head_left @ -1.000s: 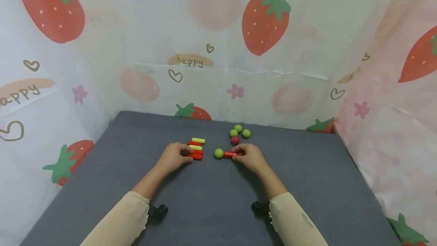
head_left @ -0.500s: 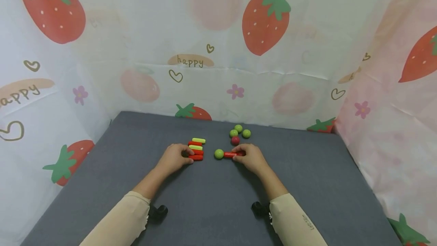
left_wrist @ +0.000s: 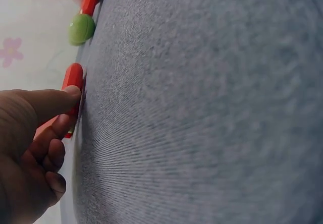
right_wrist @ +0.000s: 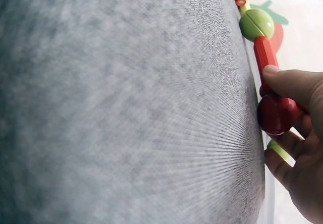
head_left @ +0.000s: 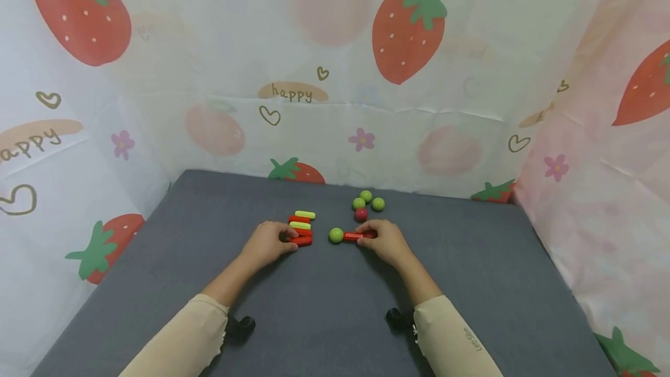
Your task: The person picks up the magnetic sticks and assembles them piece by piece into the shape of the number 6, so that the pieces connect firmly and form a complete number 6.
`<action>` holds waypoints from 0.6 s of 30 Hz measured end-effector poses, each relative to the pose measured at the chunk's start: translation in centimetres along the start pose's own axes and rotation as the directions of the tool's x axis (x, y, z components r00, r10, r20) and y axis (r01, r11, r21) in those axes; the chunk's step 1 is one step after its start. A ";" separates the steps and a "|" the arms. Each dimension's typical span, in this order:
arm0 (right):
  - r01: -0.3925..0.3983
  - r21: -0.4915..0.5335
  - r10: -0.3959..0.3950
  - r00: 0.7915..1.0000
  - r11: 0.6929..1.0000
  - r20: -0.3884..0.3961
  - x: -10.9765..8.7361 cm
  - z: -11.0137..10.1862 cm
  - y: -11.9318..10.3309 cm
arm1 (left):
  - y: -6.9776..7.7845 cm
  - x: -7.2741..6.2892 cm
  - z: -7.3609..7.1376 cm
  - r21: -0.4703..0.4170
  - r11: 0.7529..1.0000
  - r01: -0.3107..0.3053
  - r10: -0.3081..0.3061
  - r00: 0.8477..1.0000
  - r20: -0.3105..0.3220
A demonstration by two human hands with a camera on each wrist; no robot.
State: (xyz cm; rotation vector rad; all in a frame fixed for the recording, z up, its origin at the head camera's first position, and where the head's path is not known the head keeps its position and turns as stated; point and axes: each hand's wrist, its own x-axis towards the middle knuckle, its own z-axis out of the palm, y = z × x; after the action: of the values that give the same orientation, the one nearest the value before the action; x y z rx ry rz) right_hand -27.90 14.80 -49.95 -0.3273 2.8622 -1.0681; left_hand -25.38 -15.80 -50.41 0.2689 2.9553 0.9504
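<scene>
In the lower centre, the left hand (head_left: 268, 242) pinches the lowest of three short red sticks (head_left: 305, 241), grouped with two yellow sticks (head_left: 300, 226). Rightward, the right hand (head_left: 386, 239) pinches another red stick (head_left: 352, 237) between a green ball (head_left: 336, 235) and a dark-red ball (right_wrist: 275, 115); above lie three green balls (head_left: 358, 203), one red ball (head_left: 361, 214).

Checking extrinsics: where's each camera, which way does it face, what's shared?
Head: on the head, facing forward-down at the grey table; left hand, right hand, sleeves show.
Left wrist: on that wrist, facing the left red stick; left hand and part of the right show.
Right wrist: on that wrist, facing the right red stick; only the right hand shows.
Both wrist views: green ball.
</scene>
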 end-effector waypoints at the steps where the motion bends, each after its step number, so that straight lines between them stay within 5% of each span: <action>1: -0.003 0.002 0.003 1.000 1.000 -0.001 0.0 0.0 0.0 | 0.1 -0.1 0.0 -0.013 1.000 0.009 -0.009 1.000 0.001; 18: -0.043 0.028 0.043 0.999 0.999 0.013 -0.1 0.1 0.0 | 2.4 -2.3 2.4 -0.242 0.966 0.086 -0.103 0.993 -0.060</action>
State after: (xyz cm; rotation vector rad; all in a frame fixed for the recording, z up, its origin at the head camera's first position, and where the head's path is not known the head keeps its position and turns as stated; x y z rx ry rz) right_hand -27.75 14.73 -50.00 -0.2685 2.8271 -1.0932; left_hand -22.50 -12.87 -51.04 0.0872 2.8450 1.3137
